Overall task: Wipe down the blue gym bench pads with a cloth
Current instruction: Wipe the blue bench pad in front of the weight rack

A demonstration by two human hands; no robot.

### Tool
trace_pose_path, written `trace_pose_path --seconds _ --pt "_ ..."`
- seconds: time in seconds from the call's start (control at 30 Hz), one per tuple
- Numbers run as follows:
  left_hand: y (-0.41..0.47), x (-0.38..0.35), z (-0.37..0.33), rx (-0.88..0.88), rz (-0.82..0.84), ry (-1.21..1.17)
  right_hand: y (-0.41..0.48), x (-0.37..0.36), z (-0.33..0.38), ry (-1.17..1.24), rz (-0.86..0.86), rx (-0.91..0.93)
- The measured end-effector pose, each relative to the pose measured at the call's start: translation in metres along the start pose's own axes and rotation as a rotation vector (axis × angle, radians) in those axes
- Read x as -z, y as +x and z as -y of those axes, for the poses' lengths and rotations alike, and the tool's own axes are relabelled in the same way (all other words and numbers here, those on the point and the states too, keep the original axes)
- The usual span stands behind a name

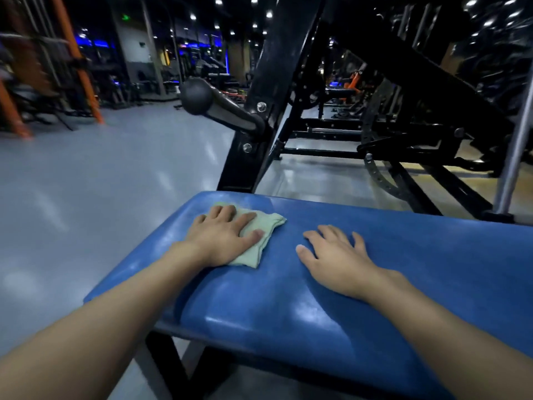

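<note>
Cloth (266,226) half-hidden, perhaps folded, under left hand (223,238)

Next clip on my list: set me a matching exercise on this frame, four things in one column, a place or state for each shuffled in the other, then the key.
Column one
1. left hand
2. right hand
3. cloth
4. black knob

Column two
A. lies flat on the bare blue pad, holding nothing
B. pale green, spread on the pad near its far left corner
C. presses down on the cloth with spread fingers
D. off the pad, at the end of a handle on the black machine frame behind

Pairs: 1-C, 2-A, 3-B, 4-D
</note>
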State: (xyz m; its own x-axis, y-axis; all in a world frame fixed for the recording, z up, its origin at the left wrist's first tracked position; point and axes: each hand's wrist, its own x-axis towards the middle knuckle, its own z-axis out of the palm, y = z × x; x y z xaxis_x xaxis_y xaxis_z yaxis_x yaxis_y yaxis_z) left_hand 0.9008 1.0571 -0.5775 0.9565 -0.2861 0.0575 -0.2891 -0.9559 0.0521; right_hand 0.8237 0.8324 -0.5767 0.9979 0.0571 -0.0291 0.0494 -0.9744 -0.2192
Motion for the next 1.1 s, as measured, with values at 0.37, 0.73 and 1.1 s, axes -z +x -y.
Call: trace_pose_path --seconds 0.37,0.73,1.1 --pt "-0.023 0.007 0.087 0.239 0.046 -0.101 0.002 -0.011 0.014 -0.082 0.010 -0.020" --pt "-0.066 0.002 0.060 0.170 0.044 0.043 -0.030 -0.003 -0.013 -0.100 0.083 -0.005" --pt "-0.082 -0.003 -0.004 0.093 0.058 0.080 -0.059 0.007 -0.057 -0.096 0.106 0.036"
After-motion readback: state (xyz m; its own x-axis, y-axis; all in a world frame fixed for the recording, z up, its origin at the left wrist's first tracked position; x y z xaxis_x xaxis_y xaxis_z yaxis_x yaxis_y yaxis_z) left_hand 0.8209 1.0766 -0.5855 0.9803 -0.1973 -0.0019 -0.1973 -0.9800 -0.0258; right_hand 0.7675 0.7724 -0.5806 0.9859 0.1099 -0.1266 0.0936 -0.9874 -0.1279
